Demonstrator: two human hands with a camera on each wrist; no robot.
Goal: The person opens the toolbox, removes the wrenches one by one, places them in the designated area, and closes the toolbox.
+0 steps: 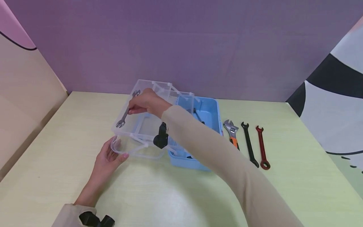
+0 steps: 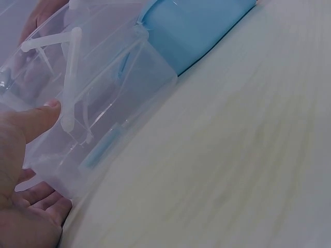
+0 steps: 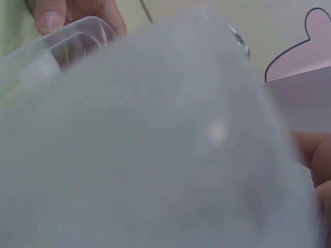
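Observation:
A blue toolbox (image 1: 212,111) stands open on the table, its clear fold-out trays swung out to the left. My right hand (image 1: 131,109) pinches a silver wrench (image 1: 123,118) by its shaft, low over the upper clear tray (image 1: 133,134). My left hand (image 1: 119,148) grips the near left corner of the lower clear tray (image 1: 141,154), thumb on the rim and fingers underneath. The left wrist view shows that thumb (image 2: 36,116) against the tray wall (image 2: 119,98). The right wrist view is mostly blurred clear plastic, with the left thumb (image 3: 49,14) at the top.
An orange-handled adjustable wrench (image 1: 232,132), a black wrench (image 1: 249,143) and a red wrench (image 1: 262,147) lie side by side right of the toolbox. A purple wall stands behind, with panels at both sides. Pale green table (image 1: 158,195) stretches in front.

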